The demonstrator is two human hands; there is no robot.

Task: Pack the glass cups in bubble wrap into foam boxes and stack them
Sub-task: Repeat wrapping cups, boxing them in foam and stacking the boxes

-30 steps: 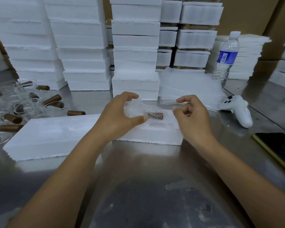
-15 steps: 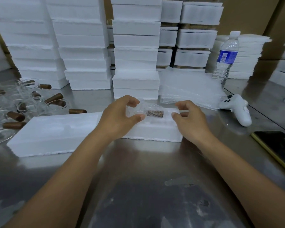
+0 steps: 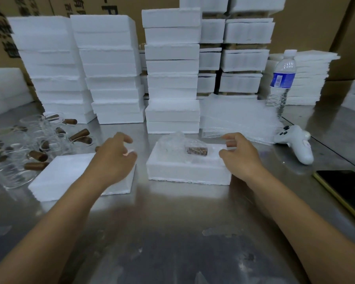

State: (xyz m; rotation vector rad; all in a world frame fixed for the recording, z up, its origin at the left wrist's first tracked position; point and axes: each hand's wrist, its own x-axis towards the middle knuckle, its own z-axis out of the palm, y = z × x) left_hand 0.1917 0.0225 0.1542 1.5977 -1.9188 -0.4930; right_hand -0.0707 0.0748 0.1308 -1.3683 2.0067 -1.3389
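Observation:
A glass cup wrapped in bubble wrap (image 3: pixel 178 145), its brown handle showing, lies in the open white foam box (image 3: pixel 188 173) at the table's middle. My left hand (image 3: pixel 113 158) hovers over the foam lid (image 3: pixel 59 177) to the box's left, fingers loosely spread and holding nothing. My right hand (image 3: pixel 239 155) hangs just beside the box's right end, fingers relaxed and empty. Several unwrapped glass cups with brown handles (image 3: pixel 39 144) lie at the far left.
Tall stacks of white foam boxes (image 3: pixel 172 78) line the back. Bubble wrap sheets (image 3: pixel 234 117) lie behind the box, by a water bottle (image 3: pixel 282 83). A white controller (image 3: pixel 293 143) and a dark phone (image 3: pixel 344 189) sit on the steel table at the right.
Both hands let go of the wrapped cup, which now rests in the foam box. My left hand moved left over the lid; my right hand drew slightly away to the right.

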